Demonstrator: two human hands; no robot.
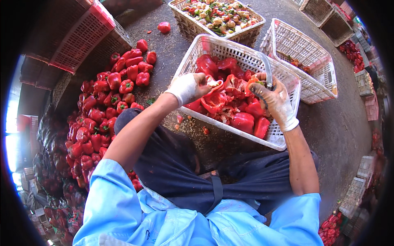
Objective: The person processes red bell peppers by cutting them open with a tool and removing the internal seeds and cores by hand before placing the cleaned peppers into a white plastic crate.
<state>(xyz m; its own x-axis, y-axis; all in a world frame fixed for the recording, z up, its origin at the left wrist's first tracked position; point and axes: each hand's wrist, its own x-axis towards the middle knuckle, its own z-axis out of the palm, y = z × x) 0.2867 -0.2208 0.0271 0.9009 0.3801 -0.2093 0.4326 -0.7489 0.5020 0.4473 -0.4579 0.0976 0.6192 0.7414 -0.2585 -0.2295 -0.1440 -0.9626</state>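
Note:
My left hand [186, 88], in a white glove with bare fingertips, pinches a cut red bell pepper [214, 85] whose pale inside shows. In my right hand [277, 100], gloved alike with dark-stained fingers, is a curved metal blade [268, 69]; its handle is mostly hidden by the fingers. An orange-red pepper piece [250, 85] touches the right fingertips, and whether they grip it I cannot tell. Both hands are over a white plastic crate [262, 141] holding cut and opened red peppers [242, 121].
A heap of whole red peppers [98, 119] lies on the floor at my left. Beyond the crate stands another crate [186, 25] of pepper cores and scraps. One more white crate [324, 78], with a few scraps inside, is at the right. Stacked crates [84, 37] rise at the far left.

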